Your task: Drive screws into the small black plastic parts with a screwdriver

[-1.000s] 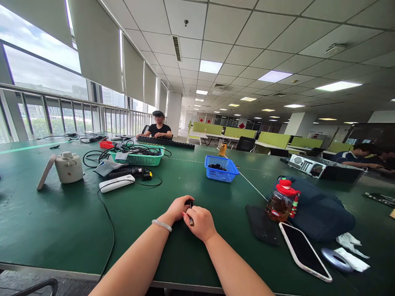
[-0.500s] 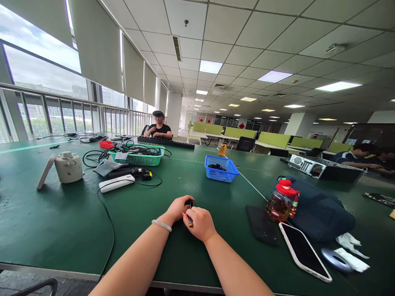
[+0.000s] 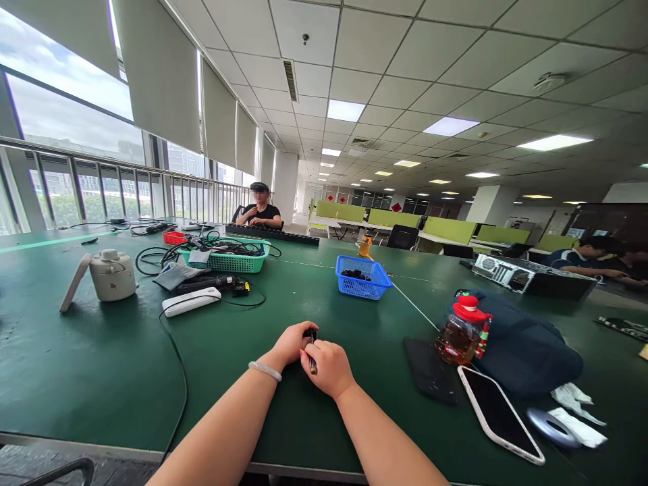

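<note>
Close together above the green table [image 3: 223, 378], both my hands are closed. My right hand [image 3: 331, 368] grips a slim, dark, pen-like tool [image 3: 312, 366], whose brass-coloured end sticks out toward me; its far end is mostly hidden. Pinched in my left hand [image 3: 292, 343] is a small black piece [image 3: 308, 332], largely covered by the fingers. The tool's far end meets or lies right beside that piece; I cannot tell which. Beyond my hands stands a blue plastic basket [image 3: 362, 288] with small black parts [image 3: 356, 275] in it.
To the left are a white power strip [image 3: 192, 302], a green basket [image 3: 237, 262] heaped with cables and a beige pot [image 3: 112, 275]. At right lie a phone [image 3: 501, 412], a red-lidded jar [image 3: 458, 334] and a dark bag [image 3: 526, 344]. A person [image 3: 260, 206] sits across the table.
</note>
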Demonstrator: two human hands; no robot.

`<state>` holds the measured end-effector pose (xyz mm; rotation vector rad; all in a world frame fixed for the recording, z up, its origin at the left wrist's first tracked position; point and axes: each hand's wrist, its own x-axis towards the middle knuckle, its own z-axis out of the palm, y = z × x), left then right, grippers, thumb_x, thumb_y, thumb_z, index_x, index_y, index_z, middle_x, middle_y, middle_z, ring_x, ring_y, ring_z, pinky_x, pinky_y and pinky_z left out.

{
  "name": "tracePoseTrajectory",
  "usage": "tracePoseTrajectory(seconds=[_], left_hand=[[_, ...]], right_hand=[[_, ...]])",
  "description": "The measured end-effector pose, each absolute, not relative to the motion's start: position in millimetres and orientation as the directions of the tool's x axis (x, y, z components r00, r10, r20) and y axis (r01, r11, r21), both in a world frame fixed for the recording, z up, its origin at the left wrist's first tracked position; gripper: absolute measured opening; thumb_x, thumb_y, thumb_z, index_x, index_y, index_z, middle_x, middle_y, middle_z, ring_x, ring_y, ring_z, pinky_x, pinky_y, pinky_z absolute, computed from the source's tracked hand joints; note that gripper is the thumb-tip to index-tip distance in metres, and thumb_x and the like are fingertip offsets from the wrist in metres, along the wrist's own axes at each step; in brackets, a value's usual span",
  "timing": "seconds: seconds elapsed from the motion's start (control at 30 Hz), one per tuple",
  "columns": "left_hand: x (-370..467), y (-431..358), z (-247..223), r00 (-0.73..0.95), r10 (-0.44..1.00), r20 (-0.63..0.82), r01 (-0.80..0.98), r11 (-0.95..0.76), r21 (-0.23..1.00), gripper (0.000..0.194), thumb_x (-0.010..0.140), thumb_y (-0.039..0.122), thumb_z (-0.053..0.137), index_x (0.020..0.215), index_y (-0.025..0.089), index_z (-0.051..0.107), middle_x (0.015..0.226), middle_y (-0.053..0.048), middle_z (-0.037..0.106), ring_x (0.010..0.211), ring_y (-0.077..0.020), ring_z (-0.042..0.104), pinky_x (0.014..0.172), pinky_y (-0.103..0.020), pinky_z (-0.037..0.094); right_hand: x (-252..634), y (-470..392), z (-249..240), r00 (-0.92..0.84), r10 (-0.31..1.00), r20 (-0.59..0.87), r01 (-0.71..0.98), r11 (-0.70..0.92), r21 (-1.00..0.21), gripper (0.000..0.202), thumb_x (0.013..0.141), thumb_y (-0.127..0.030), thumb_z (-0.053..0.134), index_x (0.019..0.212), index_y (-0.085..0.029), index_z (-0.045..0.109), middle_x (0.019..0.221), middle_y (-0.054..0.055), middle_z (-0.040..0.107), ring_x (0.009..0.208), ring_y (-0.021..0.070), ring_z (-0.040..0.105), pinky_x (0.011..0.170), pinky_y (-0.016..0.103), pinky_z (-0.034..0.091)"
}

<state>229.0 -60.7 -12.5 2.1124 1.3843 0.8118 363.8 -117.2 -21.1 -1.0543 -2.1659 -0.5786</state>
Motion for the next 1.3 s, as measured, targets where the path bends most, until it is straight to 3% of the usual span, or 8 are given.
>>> tracePoseTrajectory(seconds=[1.3], left_hand=[[227.3,-60.2,-13.9,0.343,0.906,0.25,0.635,-0.42,0.649,0.04,0.076,0.013,0.046,0.111,0.018,0.063,0.097,-0.004,0.07,0.086,-0.0169,0.063,0.081,-0.027,0.047]], right_hand=[[360.5,-115.3,-23.2,-0.417,0.481,0.772,0.829,0.549,0.105,0.03,0.09,-0.023,0.046,0.062,-0.019,0.057,0.06,0.0,0.06,0.055,0.0108,0.052,0.056,0.027,0.025]])
